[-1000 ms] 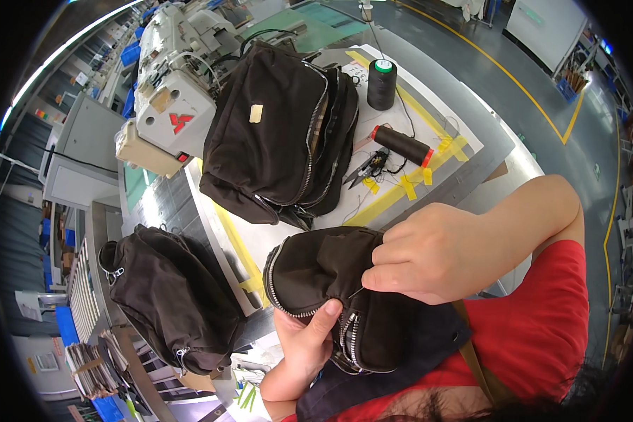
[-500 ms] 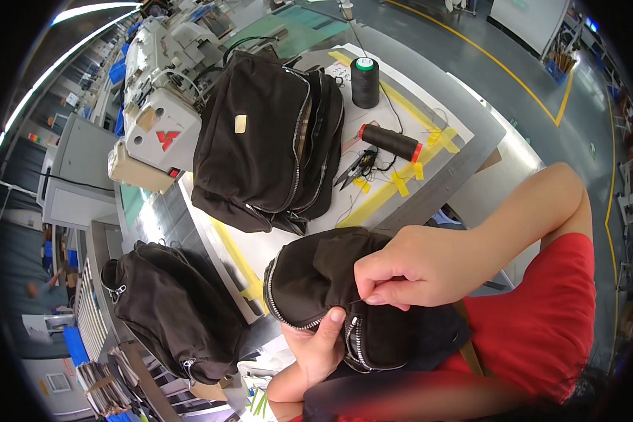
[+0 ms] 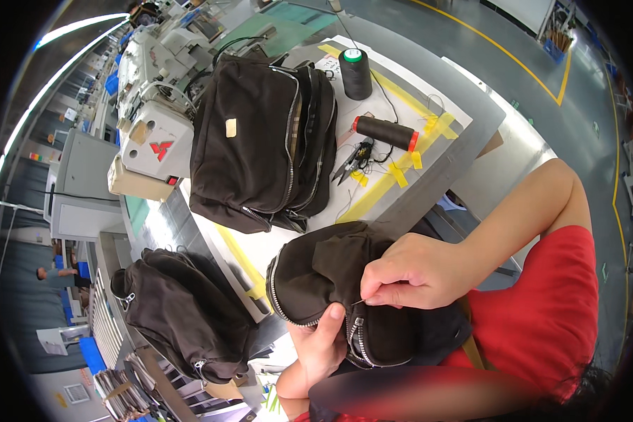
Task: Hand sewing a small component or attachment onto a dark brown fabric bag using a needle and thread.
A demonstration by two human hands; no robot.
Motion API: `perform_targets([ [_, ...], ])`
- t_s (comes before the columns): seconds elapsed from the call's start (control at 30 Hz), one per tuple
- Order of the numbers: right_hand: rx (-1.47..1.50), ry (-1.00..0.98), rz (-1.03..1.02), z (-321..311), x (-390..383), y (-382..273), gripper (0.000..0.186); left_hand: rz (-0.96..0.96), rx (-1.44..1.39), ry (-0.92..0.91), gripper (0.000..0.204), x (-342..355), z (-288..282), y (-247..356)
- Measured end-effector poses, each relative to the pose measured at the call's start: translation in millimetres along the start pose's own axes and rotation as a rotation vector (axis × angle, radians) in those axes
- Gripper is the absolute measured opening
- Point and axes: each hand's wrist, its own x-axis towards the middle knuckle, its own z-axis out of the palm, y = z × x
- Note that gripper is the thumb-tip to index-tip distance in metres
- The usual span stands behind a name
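Note:
A dark brown fabric bag (image 3: 394,330) with silver zippers lies close in front of me at the table's near edge. My left hand (image 3: 321,343) grips its lower left side, thumb pressed on the cloth beside the zipper (image 3: 359,337) and the other fingers mostly hidden beneath. Over the bag, my right hand (image 3: 416,273) is closed in a pinch on a thin needle (image 3: 359,302), whose end points left toward the cloth just above my left thumb. Any thread on the needle is too fine to make out.
A larger dark bag (image 3: 243,141) stands on the table, another (image 3: 190,316) lies at left. Beyond are a black thread cone (image 3: 356,81), a thread spool (image 3: 385,132), thread snips (image 3: 354,163) and yellow tape (image 3: 399,176). A sewing machine (image 3: 155,141) stands at far left.
My view has shifted slightly. Both hands keep nearly the same hold, the right one still pinching the needle close to the cloth. A person shows more clearly in the background at left.

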Motion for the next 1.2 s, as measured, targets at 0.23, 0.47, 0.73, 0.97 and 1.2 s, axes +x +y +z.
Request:
perform_targets([
  [0.23,-0.075,0.049,-0.103,2,0,6,0.005,0.044,-0.081,-0.044,0.051,-2,-5,-5],
  [0.47,-0.411,0.033,-0.203,-3,4,4,0.011,0.095,-0.019,0.022,0.051,-1,-7,-5],
  [0.73,-0.475,-0.009,-0.130,-4,4,1,0.011,0.080,-0.047,0.003,0.047,3,0,1],
  [0.97,-0.328,-0.029,-0.072,-4,-2,-1,0.014,0.106,-0.083,-0.023,0.041,4,-5,-3],
  [1.2,-0.490,-0.094,-0.106,-6,3,-7,0.013,0.082,-0.088,-0.003,0.045,2,-4,-1],
])
